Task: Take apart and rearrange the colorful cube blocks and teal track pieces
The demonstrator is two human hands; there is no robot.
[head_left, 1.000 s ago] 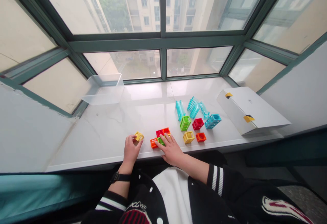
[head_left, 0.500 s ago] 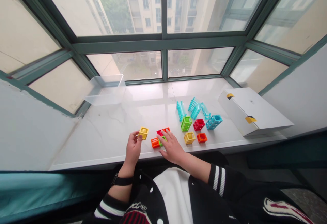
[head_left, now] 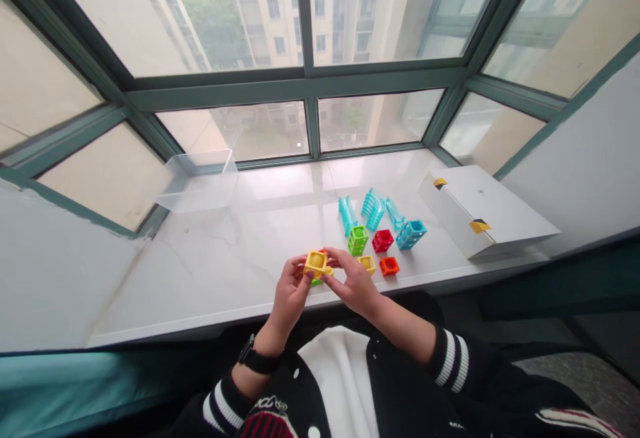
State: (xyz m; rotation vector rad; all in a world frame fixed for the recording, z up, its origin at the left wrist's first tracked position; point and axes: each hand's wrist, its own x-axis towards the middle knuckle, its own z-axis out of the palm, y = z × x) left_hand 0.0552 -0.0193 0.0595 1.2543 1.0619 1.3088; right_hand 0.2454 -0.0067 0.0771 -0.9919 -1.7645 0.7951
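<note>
My left hand [head_left: 293,286] grips a yellow toy block [head_left: 316,263] with a square frame and a rounded middle. On the block's other side, my right hand [head_left: 356,285] closes thumb and fingers at a small yellow part sticking out from it. Both hands are raised just over the near edge of the sill. Beneath them a green block [head_left: 316,283] shows in part; a bit of red peeks out behind, and the rest is covered. Just right of my right hand stands another yellow block [head_left: 367,265], partly hidden by it.
Right of my hands stand an orange block [head_left: 389,266], a red block [head_left: 383,241], a tall green block [head_left: 358,241] and a blue block [head_left: 411,235]. Behind them lie clear turquoise track pieces [head_left: 373,209]. A clear plastic bin [head_left: 200,185] is far left, a white box [head_left: 490,208] right.
My left hand has brought the yellow block to the right, over the loose blocks. My right hand has lifted off those blocks and now meets it. The view has shifted slightly.
</note>
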